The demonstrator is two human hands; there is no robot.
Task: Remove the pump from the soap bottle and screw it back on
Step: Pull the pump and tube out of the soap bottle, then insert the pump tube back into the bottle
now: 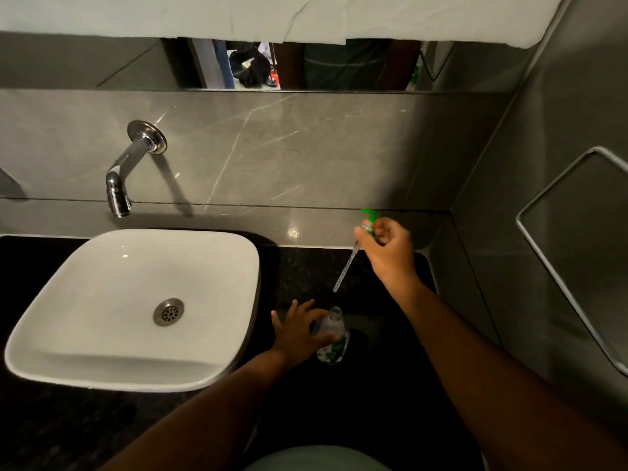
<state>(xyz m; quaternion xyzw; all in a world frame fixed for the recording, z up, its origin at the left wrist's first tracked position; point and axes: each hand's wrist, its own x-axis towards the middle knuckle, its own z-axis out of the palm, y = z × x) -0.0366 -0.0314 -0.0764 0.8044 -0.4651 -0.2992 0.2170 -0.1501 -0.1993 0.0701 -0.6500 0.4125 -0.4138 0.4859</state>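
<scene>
A clear soap bottle (334,338) with a green label stands upright on the black counter (380,385), its neck uncapped. My left hand (300,329) grips its left side. My right hand (387,248) holds the green pump (368,222) by its collar, raised above and behind the bottle. The pump's clear dip tube (345,268) hangs out of the bottle, slanting down to the left, its tip a short way above the bottle's mouth.
A white square basin (221,355) sits on the counter left of the bottle, with a chrome wall tap (119,188) above it. Grey marble walls close in behind and on the right, where a metal-framed niche (557,239) hangs. A mirror strip runs above.
</scene>
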